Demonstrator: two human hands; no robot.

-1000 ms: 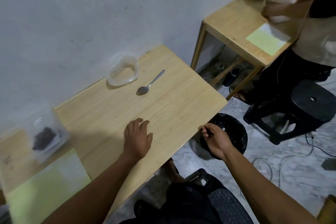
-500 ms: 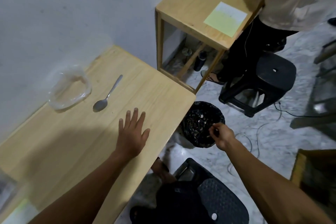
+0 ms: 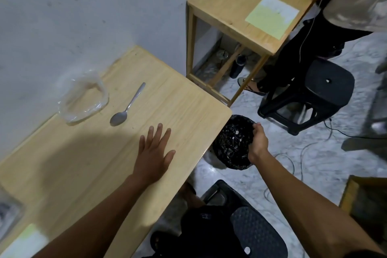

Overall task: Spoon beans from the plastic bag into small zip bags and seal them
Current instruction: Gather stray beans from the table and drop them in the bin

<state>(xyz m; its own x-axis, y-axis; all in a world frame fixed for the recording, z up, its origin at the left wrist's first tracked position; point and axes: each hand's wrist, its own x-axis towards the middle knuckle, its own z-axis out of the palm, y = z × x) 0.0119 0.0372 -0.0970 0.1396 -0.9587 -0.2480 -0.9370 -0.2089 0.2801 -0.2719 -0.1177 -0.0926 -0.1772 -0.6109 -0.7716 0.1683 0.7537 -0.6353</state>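
Wooden surface (image 3: 188,111) bears the flat, spread left hand (image 3: 154,153) as a brace; the right hand (image 3: 258,142), fingers curled, contents unclear, hovers over the bin (image 3: 230,142); spoon (image 3: 127,104) lies beyond the left.

black stool (image 3: 326,90), second wooden table (image 3: 240,10), lined bin (image 3: 232,144) on floor

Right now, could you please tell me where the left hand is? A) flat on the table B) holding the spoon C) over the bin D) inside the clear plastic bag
A: the left hand lies flat, fingers spread, on the table, away from the spoon.
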